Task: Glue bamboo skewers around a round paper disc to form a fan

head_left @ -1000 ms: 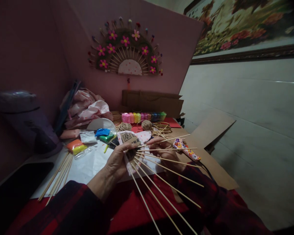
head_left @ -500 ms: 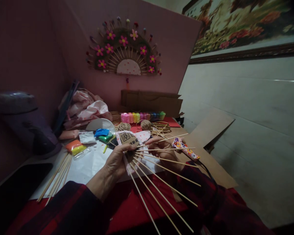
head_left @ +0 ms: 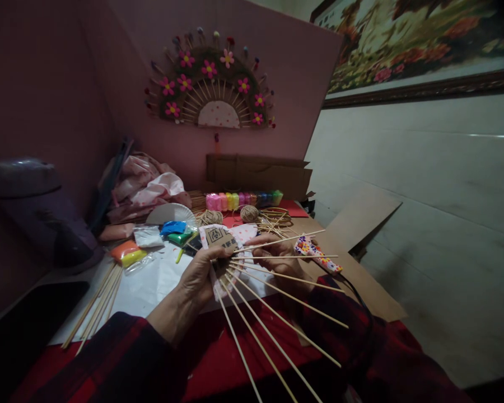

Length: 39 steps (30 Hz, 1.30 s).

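Note:
My left hand (head_left: 198,275) grips a piece of brown cardboard (head_left: 225,239) edged in pink spotted fabric, its thumb pressing on the face. Several thin wooden sticks (head_left: 292,274) spread out from that cardboard like fan ribs, toward the right and the lower edge of the view. Closed around the uppermost stick (head_left: 304,237), near the cardboard, is my right hand (head_left: 283,254); its fingertips are partly hidden behind the sticks. Just right of this hand lies a flower-patterned glue gun (head_left: 317,254) with a black cord.
Loose sticks (head_left: 96,302) and clay packets (head_left: 128,253) lie on white paper at the left. Twine balls (head_left: 248,213) and a row of coloured clay (head_left: 243,200) sit farther back. A finished fan (head_left: 210,78) hangs on the pink board. Cardboard sheets (head_left: 361,221) stand at the right.
The fanned sticks have turned slightly, their lower ends shifting left. The top stick now lies closer against the right hand's fingers, near the cardboard. Both hands stay almost where they were.

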### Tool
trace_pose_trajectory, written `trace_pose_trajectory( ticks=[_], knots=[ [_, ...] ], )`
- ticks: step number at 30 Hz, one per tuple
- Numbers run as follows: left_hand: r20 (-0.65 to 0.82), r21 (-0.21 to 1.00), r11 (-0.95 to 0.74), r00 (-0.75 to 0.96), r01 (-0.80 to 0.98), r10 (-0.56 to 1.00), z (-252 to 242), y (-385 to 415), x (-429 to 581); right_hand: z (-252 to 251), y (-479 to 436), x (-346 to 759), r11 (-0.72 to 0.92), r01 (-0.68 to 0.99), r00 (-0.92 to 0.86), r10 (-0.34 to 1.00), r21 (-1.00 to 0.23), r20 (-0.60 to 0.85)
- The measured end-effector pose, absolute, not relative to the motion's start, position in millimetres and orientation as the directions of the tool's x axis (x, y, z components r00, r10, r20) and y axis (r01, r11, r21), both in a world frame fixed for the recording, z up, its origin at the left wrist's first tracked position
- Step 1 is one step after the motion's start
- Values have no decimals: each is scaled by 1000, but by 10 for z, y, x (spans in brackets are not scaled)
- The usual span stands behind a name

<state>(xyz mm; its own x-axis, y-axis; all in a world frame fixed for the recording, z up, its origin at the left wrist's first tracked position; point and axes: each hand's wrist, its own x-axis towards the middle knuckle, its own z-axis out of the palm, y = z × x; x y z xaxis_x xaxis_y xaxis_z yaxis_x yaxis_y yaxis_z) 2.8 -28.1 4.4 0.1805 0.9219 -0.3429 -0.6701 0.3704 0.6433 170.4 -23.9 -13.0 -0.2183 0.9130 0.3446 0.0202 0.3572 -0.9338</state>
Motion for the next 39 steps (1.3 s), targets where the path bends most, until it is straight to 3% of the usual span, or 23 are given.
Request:
trace_pose_trajectory(
  ticks=[16, 21, 25, 28, 31, 34, 39],
  knots=[
    [-301, 686, 295, 109, -665, 947, 98, -281, 41, -258, -95, 1683, 328, 6, -164, 932, -945, 322],
    [-343, 701, 283, 37, -655, 938, 131, -257, 19, -206, 11, 1894, 299, 211, 43, 948, -931, 314],
    [-380, 680, 316, 51, -662, 924, 148, -231, -14, -44, -17, 2397, 207, 615, 118, 930, -761, 348],
    [-375, 676, 300, 36, -673, 926, 150, -210, -30, 27, -119, 2762, 36, 911, 103, 945, -410, 312],
    [-373, 684, 297, 30, -666, 927, 147, -194, -39, 6, -215, 2931, -61, 985, 90, 980, -159, 177],
    [-361, 690, 299, 44, -659, 931, 146, -191, -47, -68, -259, 2945, -76, 988, 91, 990, -131, 110],
    [-329, 713, 282, 49, -642, 943, 153, -202, -45, -191, -231, 2999, -29, 966, 67, 988, -256, 140]
  ],
)
